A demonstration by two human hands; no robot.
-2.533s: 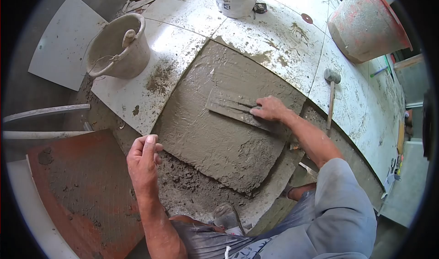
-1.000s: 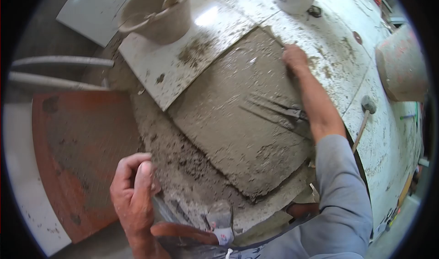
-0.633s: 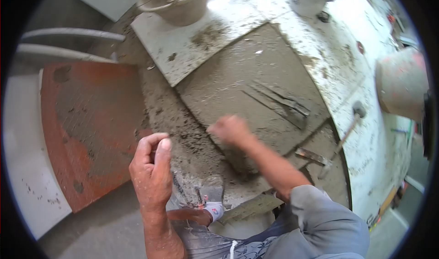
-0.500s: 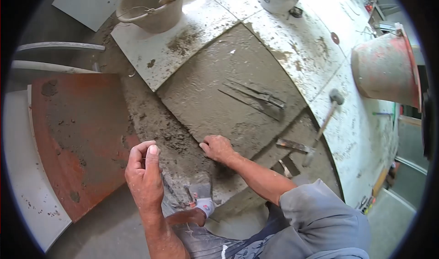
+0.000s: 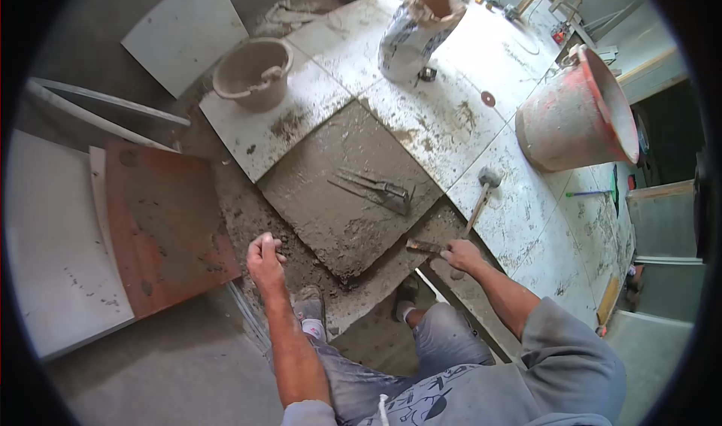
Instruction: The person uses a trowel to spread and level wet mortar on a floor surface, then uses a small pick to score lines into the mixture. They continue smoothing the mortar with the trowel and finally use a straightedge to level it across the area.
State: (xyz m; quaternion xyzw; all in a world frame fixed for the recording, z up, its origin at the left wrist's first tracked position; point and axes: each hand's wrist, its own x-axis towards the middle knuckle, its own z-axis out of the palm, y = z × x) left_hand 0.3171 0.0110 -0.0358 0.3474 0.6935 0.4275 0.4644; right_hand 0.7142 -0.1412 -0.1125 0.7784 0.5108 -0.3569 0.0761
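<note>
My right hand is closed around the end of a narrow, mortar-stained tool, over the strip beside the mortar's lower right edge. My left hand hangs with curled fingers above the crumbly ground at the left, and no object shows in it. Between and beyond them lies a square bed of wet grey mortar. A flat trowel, coated in mortar, rests on the bed's right part, touched by neither hand. A mallet lies on the white tiles right of the bed.
Behind the bed, dirty white tiles carry a grey bucket, an open paper bag and a large reddish bucket at the right. A red-brown board smeared with mortar lies at the left. My feet are just below the bed.
The flat trowel was let go on the mortar. My right hand moved to the bed's lower left edge, then right to the narrow tool. The view now takes in more of the background.
</note>
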